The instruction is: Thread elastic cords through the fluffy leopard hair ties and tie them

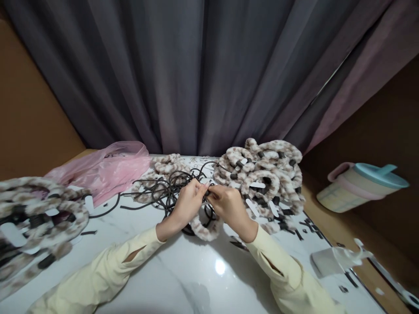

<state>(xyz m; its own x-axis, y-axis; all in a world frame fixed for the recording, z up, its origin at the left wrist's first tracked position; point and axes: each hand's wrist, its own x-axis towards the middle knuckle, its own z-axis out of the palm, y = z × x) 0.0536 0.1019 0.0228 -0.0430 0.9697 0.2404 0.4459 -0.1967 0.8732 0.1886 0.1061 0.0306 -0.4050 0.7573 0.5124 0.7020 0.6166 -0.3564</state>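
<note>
Below frame centre, pinches a dark piece (206, 194), perhaps cord, with left hand (189, 198) and right hand (228, 203) close together. Has a plush ring (205, 231) just beneath both, bowed toward the lower edge, and black cords (170, 198) leftward, nearer the left hand.

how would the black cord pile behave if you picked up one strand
The black cord pile would probably flop rather than hold its shape, since its strands bend into loose curves. Lifting one strand would likely drag others along, as the loops cross and tangle. It may feel light for its spread, being thin strands with gaps between.
</note>
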